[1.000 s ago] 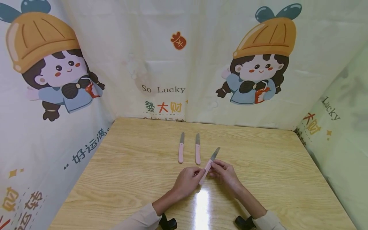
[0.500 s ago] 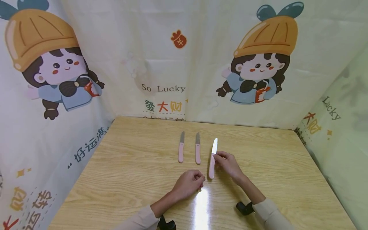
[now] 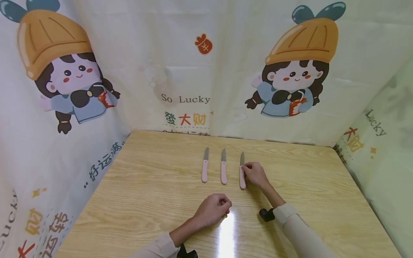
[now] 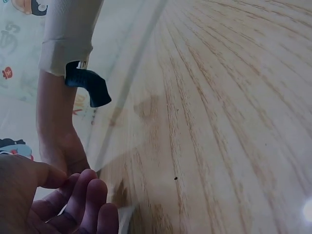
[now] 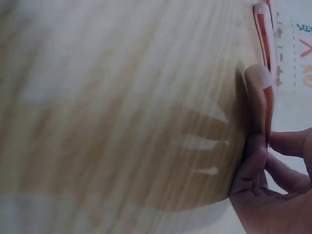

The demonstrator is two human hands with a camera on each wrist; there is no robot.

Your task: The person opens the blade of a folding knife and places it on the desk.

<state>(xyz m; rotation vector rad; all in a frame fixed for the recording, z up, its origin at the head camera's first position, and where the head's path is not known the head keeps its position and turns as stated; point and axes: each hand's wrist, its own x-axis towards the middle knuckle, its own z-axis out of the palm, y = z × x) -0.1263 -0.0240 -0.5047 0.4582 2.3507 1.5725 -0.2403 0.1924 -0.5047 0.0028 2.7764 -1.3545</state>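
Observation:
My right hand [image 3: 256,173] pinches a folding knife [image 3: 242,181] with a pink handle, near where the handle meets the blade. The blade is out and points to the back of the table. In the right wrist view, thumb and fingers [image 5: 251,170] close on the handle [image 5: 256,90], whose edge shows a reddish slot. Two like knives lie to its left, a middle knife [image 3: 223,172] and a left knife [image 3: 204,170], side by side with blades out. Nearer the front, my left hand [image 3: 213,209] rests with loosely curled fingers, holding nothing; its thumb touches the index finger [image 4: 73,180].
A wood-grain table [image 3: 155,157] lies under everything, with a bright glare patch in front. Printed cloth [image 3: 180,64] hangs behind it and at both sides. Each wrist wears a black camera mount [image 3: 266,215].
My left hand has let go of the third knife. My right hand has moved it away from me, turned it straight and lowered it beside the other two.

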